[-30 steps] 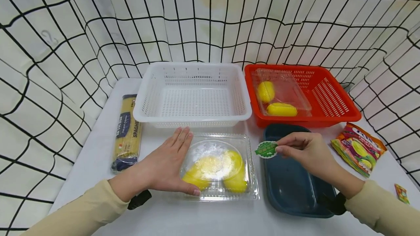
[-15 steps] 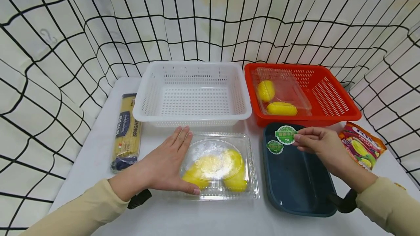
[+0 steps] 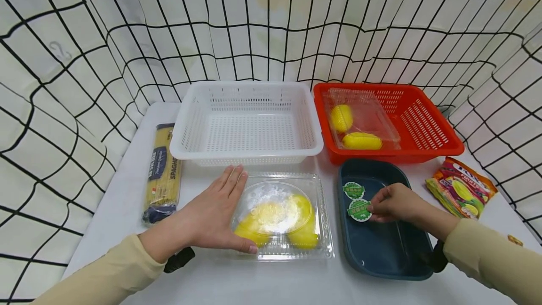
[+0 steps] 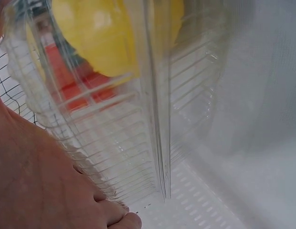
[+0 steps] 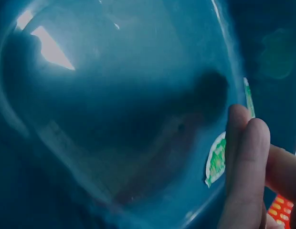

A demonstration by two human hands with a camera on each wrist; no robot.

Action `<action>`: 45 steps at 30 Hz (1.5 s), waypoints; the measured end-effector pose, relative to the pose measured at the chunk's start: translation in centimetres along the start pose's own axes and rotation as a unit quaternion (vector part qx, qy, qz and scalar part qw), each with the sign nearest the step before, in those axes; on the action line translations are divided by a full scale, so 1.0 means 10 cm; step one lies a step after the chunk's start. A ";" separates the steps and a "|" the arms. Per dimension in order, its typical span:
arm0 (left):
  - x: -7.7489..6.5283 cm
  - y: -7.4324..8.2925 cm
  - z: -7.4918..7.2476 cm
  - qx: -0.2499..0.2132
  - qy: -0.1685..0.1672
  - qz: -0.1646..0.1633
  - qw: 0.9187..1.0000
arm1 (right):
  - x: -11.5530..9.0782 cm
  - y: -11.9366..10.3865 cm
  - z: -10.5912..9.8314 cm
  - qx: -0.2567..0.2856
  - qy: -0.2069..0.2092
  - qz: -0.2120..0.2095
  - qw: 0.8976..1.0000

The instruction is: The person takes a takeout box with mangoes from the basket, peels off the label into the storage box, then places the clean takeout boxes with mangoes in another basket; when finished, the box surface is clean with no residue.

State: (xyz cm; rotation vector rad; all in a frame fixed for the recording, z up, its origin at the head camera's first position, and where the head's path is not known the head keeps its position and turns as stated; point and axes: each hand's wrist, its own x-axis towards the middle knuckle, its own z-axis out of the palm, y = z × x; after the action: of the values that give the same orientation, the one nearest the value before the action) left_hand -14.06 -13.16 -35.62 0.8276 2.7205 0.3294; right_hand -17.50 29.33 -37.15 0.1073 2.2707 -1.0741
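Note:
In the head view my left hand (image 3: 213,215) rests against the left side of a clear plastic clamshell box (image 3: 323,229), fingers straight and thumb along its near edge. Yellow fruits (image 3: 302,234) show through the lid; their kind is blurred by glare. My right hand (image 3: 398,206) is over the dark blue tray (image 3: 381,262), pinching a round green sticker (image 3: 359,210) by its right edge. Just beyond it, a second green sticker (image 3: 353,190) lies in the tray. The right wrist view shows the fingertips (image 5: 255,136) close to a green sticker (image 5: 217,160).
A white basket (image 3: 247,154) stands behind the box. Beside it, a red basket (image 3: 423,154) holds another clear box with yellow fruits. A spaghetti pack (image 3: 163,173) lies at left, a colourful candy bag (image 3: 461,187) at right. Black netting surrounds the table.
From the gap between box and tray, my right hand has moved right over the tray's far end, then toward me with the sticker. My left hand has stayed on the clamshell box.

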 end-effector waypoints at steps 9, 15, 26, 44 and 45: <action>0.00 -0.01 0.00 -0.005 -0.001 0.001 1.000 | 0.11 -0.02 0.11 -0.005 -0.023 0.040 0.999; 0.00 -0.01 0.01 -0.008 -0.001 0.002 1.000 | 0.15 0.02 0.13 0.045 -0.040 0.091 0.994; -0.01 -0.01 0.02 -0.004 0.007 0.006 1.000 | 0.17 0.04 0.12 0.068 -0.045 0.121 0.989; 0.00 -0.02 0.02 0.000 0.003 0.007 1.000 | 0.12 0.06 0.05 0.068 -0.037 0.106 0.991; 0.00 -0.02 0.02 0.000 0.004 0.007 1.000 | 0.12 0.07 0.05 0.069 -0.037 0.105 0.991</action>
State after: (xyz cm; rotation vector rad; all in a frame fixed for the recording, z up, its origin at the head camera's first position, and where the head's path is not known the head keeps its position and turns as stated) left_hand -14.11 -13.24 -35.82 0.8472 2.7223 0.3364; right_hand -18.03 29.23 -38.54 0.3497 2.0651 -1.1025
